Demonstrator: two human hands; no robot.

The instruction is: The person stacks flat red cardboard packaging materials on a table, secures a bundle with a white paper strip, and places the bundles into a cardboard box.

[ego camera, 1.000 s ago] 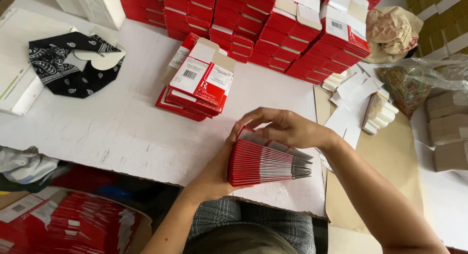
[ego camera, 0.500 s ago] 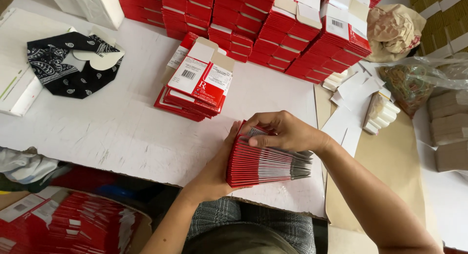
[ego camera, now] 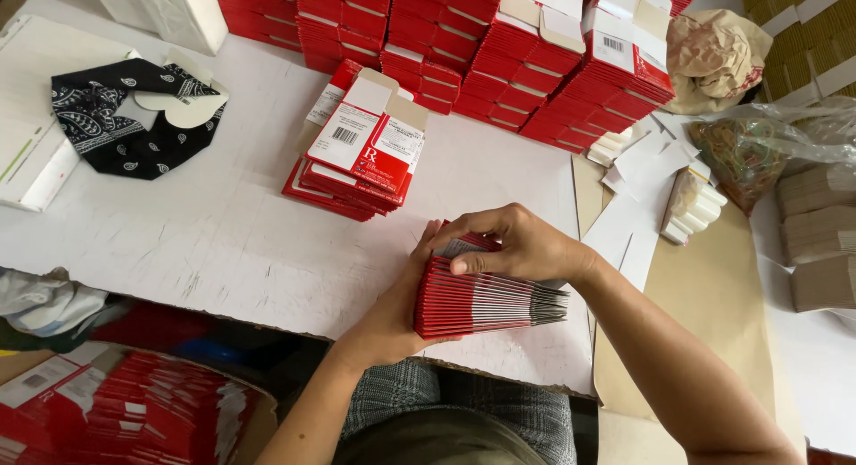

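Near the front edge of the white desk, both hands hold a bundle of flat red cartons on edge. The left hand cups the bundle's near end, its fingers hidden behind the stack; the right hand closes over the top, thumb pressed on the side. Beyond the grip lies a loose pile of flattened cartons, and further back rows of red stacks, cut off by the frame. Compared with a second ago, the bundle sits squarer, its fanned far ends drawn closer together; the grip has hardly shifted.
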